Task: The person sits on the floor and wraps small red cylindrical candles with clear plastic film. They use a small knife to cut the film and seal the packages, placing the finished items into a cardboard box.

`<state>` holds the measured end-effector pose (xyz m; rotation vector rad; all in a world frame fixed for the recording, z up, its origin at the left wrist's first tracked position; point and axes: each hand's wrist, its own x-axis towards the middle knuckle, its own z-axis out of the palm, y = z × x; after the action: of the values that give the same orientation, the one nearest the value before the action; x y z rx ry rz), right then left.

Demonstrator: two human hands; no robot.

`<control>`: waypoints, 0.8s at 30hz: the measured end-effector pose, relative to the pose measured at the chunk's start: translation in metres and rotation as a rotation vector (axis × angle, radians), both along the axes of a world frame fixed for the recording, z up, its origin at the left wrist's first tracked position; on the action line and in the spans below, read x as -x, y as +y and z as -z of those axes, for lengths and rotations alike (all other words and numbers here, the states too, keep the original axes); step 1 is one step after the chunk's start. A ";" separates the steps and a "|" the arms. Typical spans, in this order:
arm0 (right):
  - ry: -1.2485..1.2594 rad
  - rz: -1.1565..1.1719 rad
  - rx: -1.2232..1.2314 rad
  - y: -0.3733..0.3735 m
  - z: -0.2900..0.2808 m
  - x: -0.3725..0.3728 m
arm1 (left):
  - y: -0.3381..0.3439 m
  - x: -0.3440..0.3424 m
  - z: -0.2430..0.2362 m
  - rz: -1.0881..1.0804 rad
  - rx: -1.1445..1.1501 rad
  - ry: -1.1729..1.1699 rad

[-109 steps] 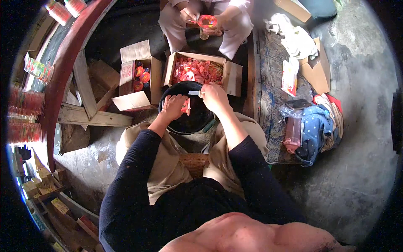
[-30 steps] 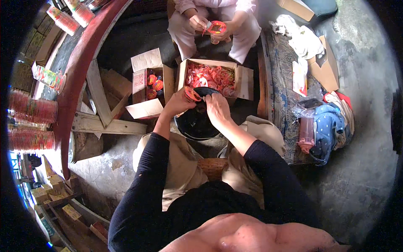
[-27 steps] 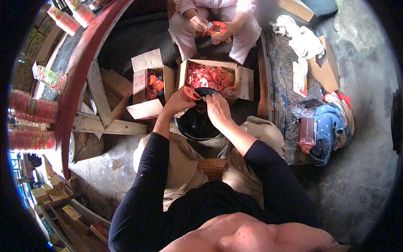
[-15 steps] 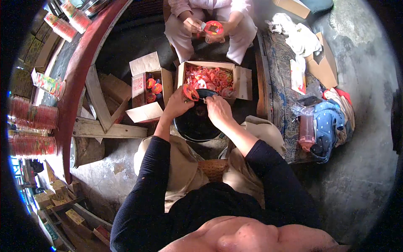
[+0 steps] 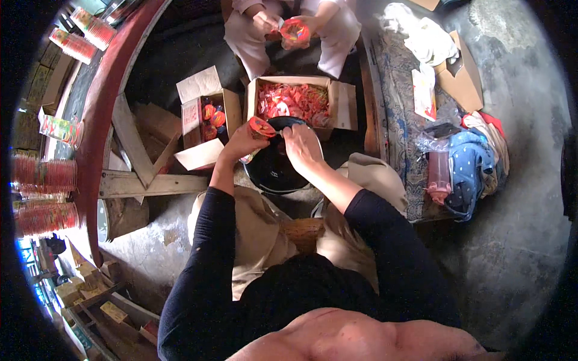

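Note:
My left hand point(image 5: 241, 144) is wrapped round a clear plastic cup with a red printed rim point(image 5: 262, 127), tilted over the black tub. My right hand point(image 5: 303, 148) is closed in a pinch close to the cup's right side; whatever its fingertips hold is too small to make out. Below both hands, between my knees, stands the round black tub point(image 5: 274, 175). Just beyond it is an open cardboard box point(image 5: 340, 96) full of red plastic scraps point(image 5: 304, 103).
Across from me a seated person holds another red cup point(image 5: 295, 32). Left of the scrap box, a smaller carton point(image 5: 191, 115) contains red-and-dark round items. Stacked cups point(image 5: 45, 174) line the red-edged table point(image 5: 99, 114) at left. A patterned bench point(image 5: 394, 132) holds a bottle point(image 5: 439, 175) and blue cloth point(image 5: 468, 165).
My left hand and the cup have shifted slightly left, away from my right hand, and the cup's tilt has changed. The whole view has moved a little.

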<state>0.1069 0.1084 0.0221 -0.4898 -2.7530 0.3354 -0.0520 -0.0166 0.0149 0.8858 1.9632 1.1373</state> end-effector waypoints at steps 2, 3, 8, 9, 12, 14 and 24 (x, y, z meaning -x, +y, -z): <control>-0.014 -0.024 0.030 -0.001 -0.002 -0.001 | -0.005 0.000 -0.002 0.006 -0.061 -0.126; 0.011 -0.025 0.152 0.002 -0.002 0.000 | -0.001 -0.002 -0.016 0.001 0.005 -0.036; -0.003 -0.002 0.290 0.009 -0.001 -0.008 | 0.000 -0.010 -0.024 -0.044 0.063 0.237; -0.011 -0.001 0.287 0.011 -0.003 -0.010 | 0.002 -0.009 -0.026 -0.024 0.103 0.265; -0.041 -0.021 0.244 0.011 -0.008 -0.012 | 0.003 -0.008 -0.013 -0.025 -0.036 0.296; -0.063 -0.039 0.210 0.010 -0.011 -0.012 | 0.003 -0.011 -0.007 -0.050 -0.035 0.434; 0.008 -0.016 -0.105 -0.001 -0.004 -0.004 | -0.001 -0.004 0.002 -0.043 -0.057 0.126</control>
<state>0.1108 0.1071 0.0263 -0.4382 -2.7512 0.1953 -0.0479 -0.0178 0.0131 0.9706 2.0689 1.1931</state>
